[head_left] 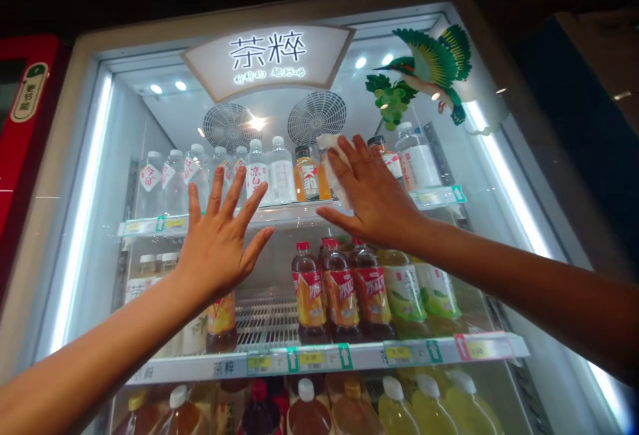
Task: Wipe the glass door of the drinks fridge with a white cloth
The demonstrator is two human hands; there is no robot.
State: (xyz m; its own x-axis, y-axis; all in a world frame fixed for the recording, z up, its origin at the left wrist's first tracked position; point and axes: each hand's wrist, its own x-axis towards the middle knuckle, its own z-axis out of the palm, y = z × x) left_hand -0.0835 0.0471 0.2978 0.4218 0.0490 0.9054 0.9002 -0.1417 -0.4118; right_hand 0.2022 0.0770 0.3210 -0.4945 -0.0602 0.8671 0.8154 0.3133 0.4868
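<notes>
My left hand (219,235) lies with its fingers spread wide on the glass door of a lit drinks cooler, and nothing is in it. To its right, my right hand (372,189) presses a crumpled white cloth or tissue (337,162) against the same glass; its palm hides part of the cloth. Behind the glass, clear water bottles (282,172) and orange drink bottles (306,175) stand on the upper shelf. Below the hands, red-labelled tea bottles (342,289) and green-labelled bottles (404,289) stand on the middle shelf.
A fan-shaped sign (269,59) is at the cooler's top, with a bird picture (434,69) to its right. The cooler's light frame (82,89) surrounds the glass. A red machine (30,129) stands at the left. More bottles (307,408) fill the bottom shelf.
</notes>
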